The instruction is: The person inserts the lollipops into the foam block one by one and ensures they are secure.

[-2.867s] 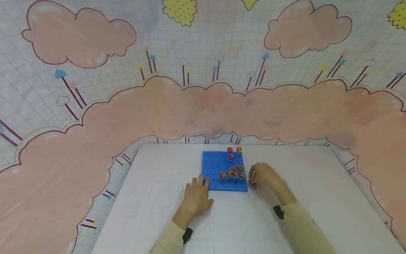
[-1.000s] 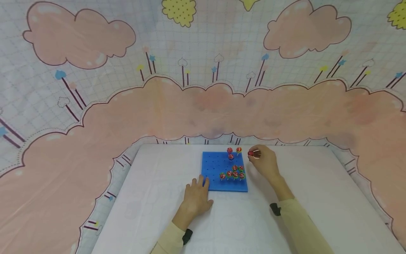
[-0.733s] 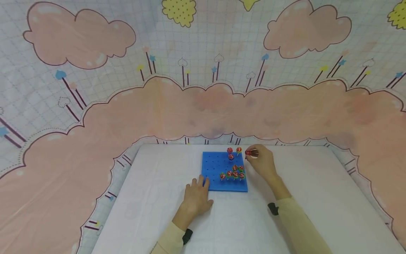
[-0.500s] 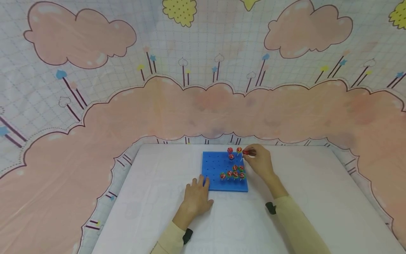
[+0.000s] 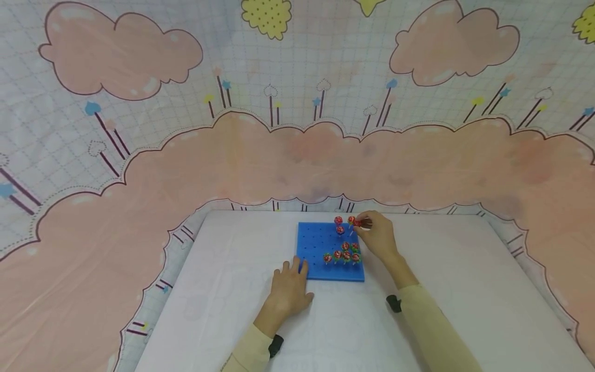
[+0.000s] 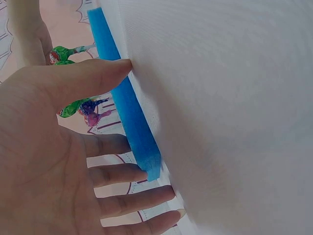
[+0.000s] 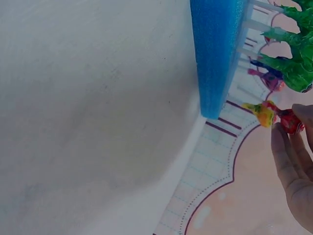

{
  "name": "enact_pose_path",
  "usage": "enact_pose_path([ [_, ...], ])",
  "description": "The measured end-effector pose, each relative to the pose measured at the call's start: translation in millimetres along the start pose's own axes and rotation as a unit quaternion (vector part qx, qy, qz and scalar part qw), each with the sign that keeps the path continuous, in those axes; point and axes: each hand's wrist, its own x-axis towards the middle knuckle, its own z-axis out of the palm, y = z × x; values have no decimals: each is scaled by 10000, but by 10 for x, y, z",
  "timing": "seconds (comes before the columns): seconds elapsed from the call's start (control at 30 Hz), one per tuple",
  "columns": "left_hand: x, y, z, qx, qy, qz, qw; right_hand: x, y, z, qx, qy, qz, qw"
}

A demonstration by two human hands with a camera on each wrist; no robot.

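Observation:
A blue foam board (image 5: 309, 243) with rows of small holes lies on the white table. Several wrapped lollipops (image 5: 346, 256) stand upright in its right part, with a yellow-wrapped lollipop (image 7: 264, 115) in the far right corner. My right hand (image 5: 378, 235) pinches a red lollipop (image 7: 290, 121) by its wrapped head between thumb and fingers, stick pointing down, close over that corner beside the yellow one. At the near left corner, my left hand (image 5: 289, 289) rests with spread, straight fingers (image 6: 117, 175) at the board's edge.
White table surface (image 5: 232, 258) extends around the board on every side. Behind it hangs a cloth backdrop (image 5: 279, 160) with pink clouds. Green-wrapped lollipops (image 7: 298, 68) rise along the board's right side, near my right hand.
My right hand has lifted the lollipop from the table right of the board, carried it to the far right corner, then edged left over it. My left hand has stayed in place.

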Motion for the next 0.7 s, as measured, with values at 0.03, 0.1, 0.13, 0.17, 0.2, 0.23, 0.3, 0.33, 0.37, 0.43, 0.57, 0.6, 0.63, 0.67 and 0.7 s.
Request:
enact_pose_path([
  [0.03,1,-2,3,1,-3,0,10000,4,-2,5,0,-5,11,10000],
  [0.1,1,-3,11,8,-18,-6,10000,9,-9,13,25,-21,30,10000],
  [0.13,0,-3,12,13,-35,-13,10000,11,-11,17,31,-38,49,10000],
  [0.17,-1,-4,14,10,-37,-13,10000,12,-13,21,39,-53,63,10000],
  [0.2,-3,-3,12,2,-25,-14,10000,13,-15,26,32,-72,89,9999],
  [0.23,-4,-3,10,-11,-19,-12,10000,14,-17,32,37,-78,108,9999],
  [0.3,-7,-2,8,-22,-45,-11,10000,16,-17,44,34,-86,94,9999],
  [0.33,-8,-2,5,-38,-56,-13,10000,18,-14,51,35,-88,85,9999],
  [0.37,-9,-2,5,-53,-54,-8,10000,20,-11,57,39,-91,70,9999],
  [0.43,-7,-2,0,-65,-65,-7,10000,23,-3,73,20,-105,84,9999],
  [0.57,1,-1,-3,-41,-83,-19,10000,25,11,97,-60,-151,216,9996],
  [0.6,3,-3,-1,-31,-84,-21,10000,26,12,102,-76,-155,246,9995],
  [0.63,4,-3,3,-24,-85,-25,10000,28,12,104,-89,-152,262,9995],
  [0.67,7,-5,11,-11,-87,-28,10000,29,11,105,-105,-161,274,9994],
  [0.7,8,-6,17,-10,-96,-35,9999,32,8,104,-100,-162,280,9994],
])
